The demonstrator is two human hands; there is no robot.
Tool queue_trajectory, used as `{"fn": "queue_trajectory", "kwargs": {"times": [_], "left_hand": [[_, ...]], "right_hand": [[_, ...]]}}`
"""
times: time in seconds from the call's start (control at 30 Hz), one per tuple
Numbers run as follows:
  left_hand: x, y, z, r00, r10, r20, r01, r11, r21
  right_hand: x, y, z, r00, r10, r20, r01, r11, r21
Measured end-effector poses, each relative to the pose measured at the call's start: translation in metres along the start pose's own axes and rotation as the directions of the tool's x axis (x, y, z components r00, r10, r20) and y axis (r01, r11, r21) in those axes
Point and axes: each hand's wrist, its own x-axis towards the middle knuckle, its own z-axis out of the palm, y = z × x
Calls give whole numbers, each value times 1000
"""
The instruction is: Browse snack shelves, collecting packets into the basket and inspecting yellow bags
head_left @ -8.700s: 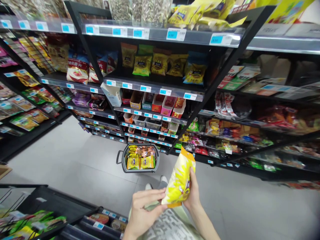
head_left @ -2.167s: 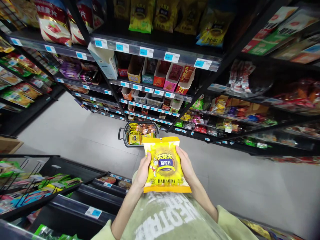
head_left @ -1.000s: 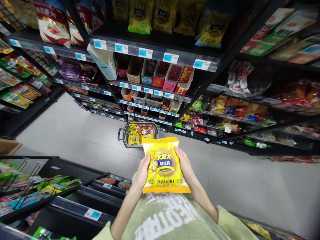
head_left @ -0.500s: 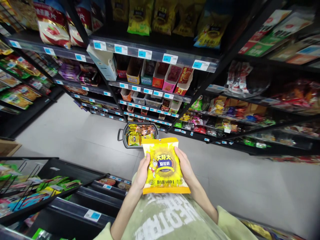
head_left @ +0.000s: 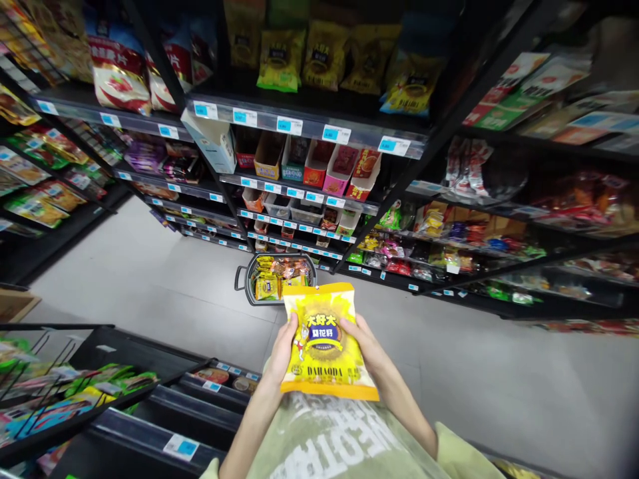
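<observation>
A yellow bag of sunflower seeds (head_left: 327,359), printed with DAHAODA, is held up in front of my chest with its printed face toward me. My left hand (head_left: 283,346) grips its left edge, thumb on the front. On the opposite edge, my right hand (head_left: 368,342) is closed round the bag with its thumb pressed on the print. The fingers behind the bag are hidden. Just beyond the bag, a dark basket (head_left: 241,279) with a side handle stands on the floor, filled with yellow and orange-brown packets (head_left: 268,287). The bag overlaps the basket's near right part.
Ahead rises a black shelf (head_left: 309,120) with similar yellow bags (head_left: 279,60) on top and small snack boxes (head_left: 344,163) below. More shelves with packets (head_left: 469,226) run along the right. A low display rack (head_left: 164,406) stands close at my left. Grey floor (head_left: 459,366) lies between.
The view has tipped slightly upward, so shelves and basket sit lower. My right thumb has moved further in over the bag's front. Both hands still hold the bag.
</observation>
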Motion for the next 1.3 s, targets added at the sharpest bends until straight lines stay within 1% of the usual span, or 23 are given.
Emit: {"fn": "queue_trajectory", "kwargs": {"times": [0.1, 0.23, 0.33, 0.43, 0.5, 0.53, 0.57, 0.6, 0.63, 0.7, 0.73, 0.8, 0.87, 0.9, 0.93, 1.0, 1.07, 1.1, 1.17, 1.23, 1.27, 1.3], "left_hand": [[-2, 3, 2, 1000, -4, -2, 4, 999, -46], [-5, 5, 4, 1000, 4, 29, -2, 996, -89], [-7, 4, 4, 999, 38, 30, -36, 997, -69], [-9, 1, 4, 996, 87, 34, -88, 996, 15], [-9, 0, 1, 988, 142, 63, -150, 980, 134], [-9, 1, 0, 980, 182, 86, -196, 955, 221], [-9, 2, -3, 968, 224, 110, -248, 912, 326], [-9, 4, -5, 954, 270, 133, -301, 846, 441], [-10, 7, -8, 935, 316, 157, -349, 754, 556], [-13, 11, -13, 893, 383, 237, -418, 512, 750], [-14, 12, -16, 875, 388, 290, -439, 382, 813], [-16, 10, -22, 847, 342, 406, -474, 141, 869], [-14, 3, -26, 822, 299, 485, -489, -68, 870], [-11, -2, -28, 802, 313, 509, -482, -165, 861], [-6, -7, -29, 772, 349, 531, -466, -257, 847], [5, -17, -30, 692, 439, 573, -420, -400, 814], [15, -23, -30, 622, 494, 608, -384, -484, 786], [18, -25, -30, 600, 507, 619, -370, -510, 777], [21, -26, -30, 581, 523, 624, -343, -538, 770], [21, -24, -31, 572, 536, 620, -343, -531, 775], [21, -23, -32, 570, 544, 616, -365, -504, 783], [21, -21, -35, 571, 553, 608, -407, -452, 794]], "right_hand": [[1, 3, -2, 999, -19, 47, 19, 1000, -13], [7, 3, 1, 994, -22, 105, 24, 1000, -13], [9, -1, 6, 995, -32, 95, 33, 999, -11], [9, -4, 8, 993, -95, 63, 96, 995, -14], [11, -5, 7, 989, -145, 40, 146, 989, -25], [13, -5, 6, 986, -164, 19, 165, 986, -28], [15, -5, 5, 983, -183, -9, 183, 983, -27], [17, -5, 3, 979, -198, -43, 198, 980, -21], [20, -5, 2, 974, -212, -78, 212, 977, -8], [25, -4, 0, 963, -230, -140, 237, 971, 33], [27, -2, -1, 960, -232, -157, 244, 968, 62], [30, 0, -2, 963, -225, -147, 243, 962, 124], [30, 4, -3, 970, -213, -114, 230, 957, 178], [29, 6, -2, 974, -206, -97, 221, 955, 198], [29, 9, -2, 976, -199, -86, 213, 953, 217], [28, 13, 0, 980, -186, -77, 199, 950, 242], [28, 18, 2, 982, -176, -67, 187, 951, 246], [29, 20, 2, 983, -174, -52, 181, 954, 237], [30, 23, 3, 984, -175, -9, 173, 963, 204], [30, 24, 3, 985, -171, 13, 166, 970, 176], [30, 23, 3, 986, -167, 19, 162, 973, 164], [29, 22, 4, 986, -163, 33, 157, 976, 149]]}}
